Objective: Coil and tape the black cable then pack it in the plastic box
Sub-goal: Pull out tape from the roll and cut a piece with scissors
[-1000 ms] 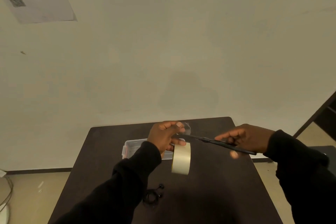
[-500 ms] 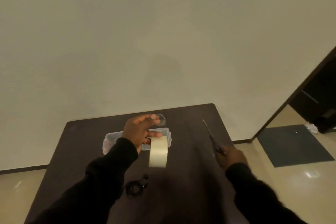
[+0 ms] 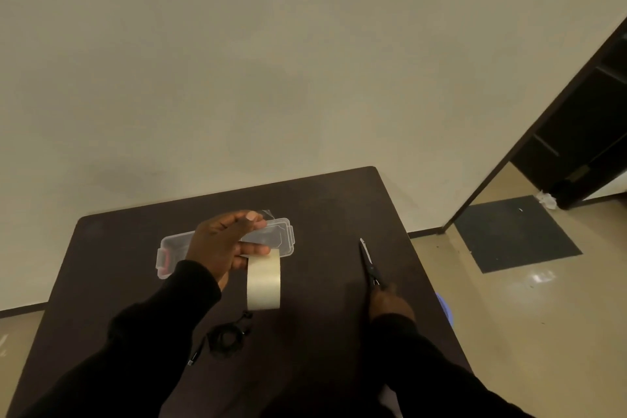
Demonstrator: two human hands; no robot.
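Observation:
My left hand (image 3: 225,248) is raised over the table and holds a roll of clear tape (image 3: 264,278), with a short cut strip of tape (image 3: 268,214) stuck to its fingertips. The black cable (image 3: 226,338) lies coiled on the dark table (image 3: 322,214) below that hand, one plug end trailing left. A clear plastic box (image 3: 284,237) with a red latch lies flat behind my left hand, partly hidden by it. My right hand (image 3: 390,304) rests on the table at the right, on the handles of black scissors (image 3: 368,261) that lie pointing away.
A pale wall stands right behind the table. On the right is a dark doorway (image 3: 583,132) with a dark floor mat (image 3: 515,231) and tan floor. A blue object (image 3: 444,307) shows just past the table's right edge.
My right hand has carried the scissors from beside the tape down to the table at the right. My left hand still holds the roll, now with the cut strip on its fingertips.

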